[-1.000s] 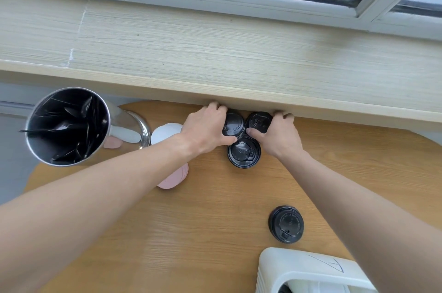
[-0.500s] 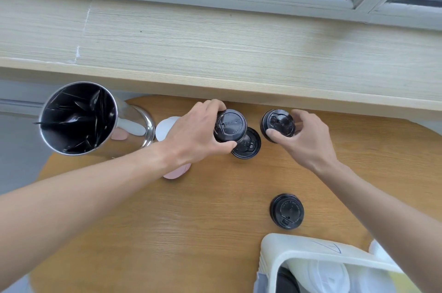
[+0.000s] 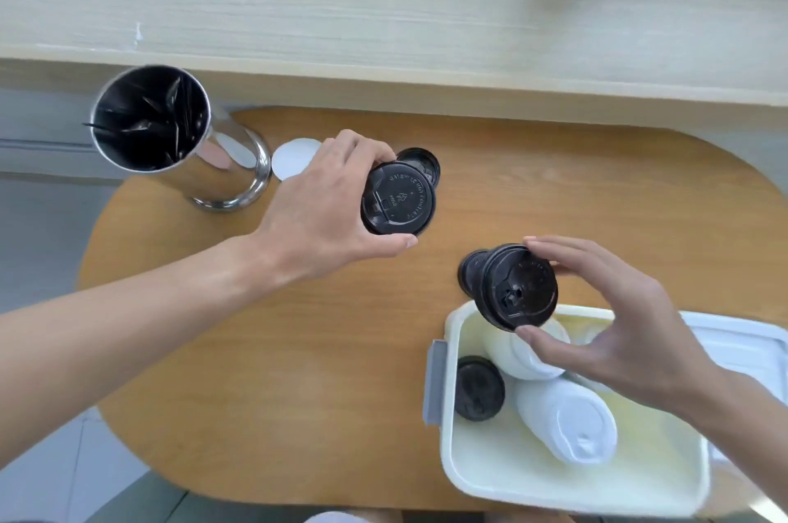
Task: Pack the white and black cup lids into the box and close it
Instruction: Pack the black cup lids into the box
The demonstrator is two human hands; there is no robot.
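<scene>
1. The left hand's (image 3: 324,207) fingers (image 3: 362,147) and thumb curl round a black cup lid (image 3: 398,202), held above the desk (image 3: 256,352), far left of the box (image 3: 511,480).
2. The right hand (image 3: 618,335) pinches another black lid (image 3: 518,288) over the box's far-left corner.
3. In the box lie white lid stacks (image 3: 567,424) and one black lid (image 3: 479,388).

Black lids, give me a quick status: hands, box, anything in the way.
Left hand grips black lid above table. Right hand pinches second lid over box rim. Two loose lids on table. Box open, nothing blocking.
</scene>
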